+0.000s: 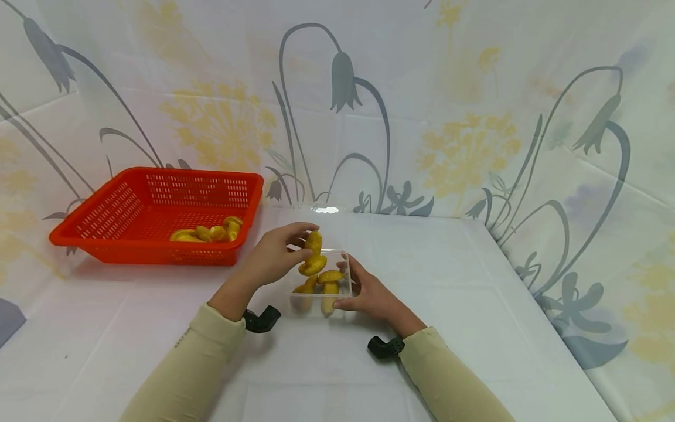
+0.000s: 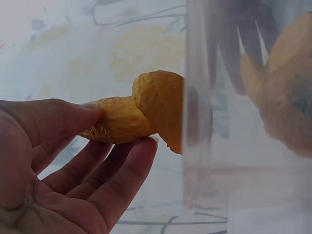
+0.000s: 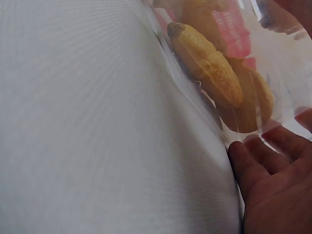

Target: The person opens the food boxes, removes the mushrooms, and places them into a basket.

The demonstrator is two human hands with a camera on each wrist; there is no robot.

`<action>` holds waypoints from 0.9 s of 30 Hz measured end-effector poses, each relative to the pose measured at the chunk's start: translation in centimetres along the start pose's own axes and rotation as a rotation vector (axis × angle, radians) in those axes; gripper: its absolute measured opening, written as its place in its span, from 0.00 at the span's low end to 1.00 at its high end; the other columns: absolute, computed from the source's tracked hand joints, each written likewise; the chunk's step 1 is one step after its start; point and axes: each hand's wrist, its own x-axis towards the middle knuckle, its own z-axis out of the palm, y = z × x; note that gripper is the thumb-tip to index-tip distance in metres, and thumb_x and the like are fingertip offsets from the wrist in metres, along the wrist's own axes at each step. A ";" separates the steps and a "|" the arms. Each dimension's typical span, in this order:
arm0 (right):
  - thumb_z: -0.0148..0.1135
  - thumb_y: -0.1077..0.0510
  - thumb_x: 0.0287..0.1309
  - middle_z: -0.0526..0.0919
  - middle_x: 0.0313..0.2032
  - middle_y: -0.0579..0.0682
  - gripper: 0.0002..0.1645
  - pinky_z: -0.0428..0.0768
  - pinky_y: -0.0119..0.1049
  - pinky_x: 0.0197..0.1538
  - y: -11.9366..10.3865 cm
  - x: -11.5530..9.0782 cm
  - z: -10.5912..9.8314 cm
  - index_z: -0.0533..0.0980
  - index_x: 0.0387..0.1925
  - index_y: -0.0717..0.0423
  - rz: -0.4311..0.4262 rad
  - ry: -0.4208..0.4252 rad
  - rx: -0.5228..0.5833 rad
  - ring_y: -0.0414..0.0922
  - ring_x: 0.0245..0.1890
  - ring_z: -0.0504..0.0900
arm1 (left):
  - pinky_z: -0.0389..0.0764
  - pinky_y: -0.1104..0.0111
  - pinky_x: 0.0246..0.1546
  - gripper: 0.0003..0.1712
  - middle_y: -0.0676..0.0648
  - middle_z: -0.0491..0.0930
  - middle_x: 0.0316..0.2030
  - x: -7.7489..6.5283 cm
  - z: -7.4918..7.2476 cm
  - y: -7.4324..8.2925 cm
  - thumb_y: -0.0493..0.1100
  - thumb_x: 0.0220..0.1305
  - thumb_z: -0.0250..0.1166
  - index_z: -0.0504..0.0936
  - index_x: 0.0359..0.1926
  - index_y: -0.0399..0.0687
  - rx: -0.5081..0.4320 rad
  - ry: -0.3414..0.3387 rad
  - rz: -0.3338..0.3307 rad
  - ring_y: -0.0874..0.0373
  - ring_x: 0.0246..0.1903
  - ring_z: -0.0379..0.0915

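Observation:
My left hand pinches the stem of a yellow-brown mushroom between thumb and fingers, its cap pointing down at the opening of a clear plastic box. In the left wrist view part of that mushroom's cap passes behind the clear wall. Two more mushrooms, one with its cap up and another beside it, are inside the box. My right hand grips the box's right side, thumb at the front corner and fingers farther back. Through the wall, the right wrist view shows a mushroom lying within.
A red perforated basket stands at the left with several mushrooms in its front right part. Behind the box lies a clear plastic piece catching the light. A grey object pokes in at the left edge. Flower-printed cloth rises behind the white table.

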 end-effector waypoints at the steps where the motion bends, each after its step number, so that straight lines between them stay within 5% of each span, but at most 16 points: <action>1: 0.75 0.46 0.48 0.58 0.73 0.46 0.67 0.60 0.47 0.73 0.0 0.0 0.0 0.39 0.77 0.41 -0.001 0.001 0.000 0.46 0.75 0.55 | 0.82 0.56 0.53 0.26 0.48 0.78 0.57 0.0 -0.2 0.0 0.44 0.65 0.63 0.72 0.64 0.62 0.003 0.009 0.002 0.50 0.56 0.76; 27: 0.76 0.49 0.47 0.59 0.73 0.49 0.68 0.61 0.47 0.72 0.1 0.0 0.1 0.39 0.77 0.43 -0.017 0.018 -0.019 0.49 0.75 0.55 | 0.79 0.53 0.55 0.28 0.42 0.74 0.60 -1.1 -5.2 -0.9 0.41 0.67 0.61 0.69 0.67 0.58 -0.056 0.155 -0.047 0.44 0.58 0.74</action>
